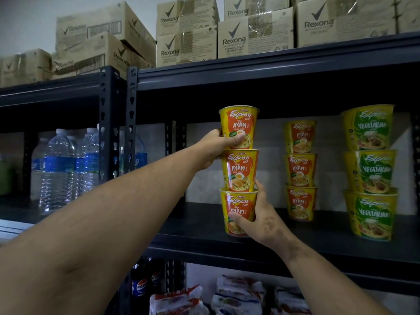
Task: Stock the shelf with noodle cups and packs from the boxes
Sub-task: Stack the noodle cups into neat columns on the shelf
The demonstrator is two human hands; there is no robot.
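noodle cups (239, 171) stacked three high on the shelf (204, 226).
left hand (213, 148) has its fingers clamped on the top cup (239, 127); right hand (261, 220) grips the bottom cup (237, 211), left of the vegetarian stack (370, 171).

You have three yellow-and-red Ayam noodle cups (239, 170) stacked upright near the front edge of the dark shelf (204, 223). Behind to the right stands a second Ayam stack (300, 170), and a green Vegetarian stack (371, 171) stands further right, each three high. Noodle packs (238, 294) lie on the shelf below.
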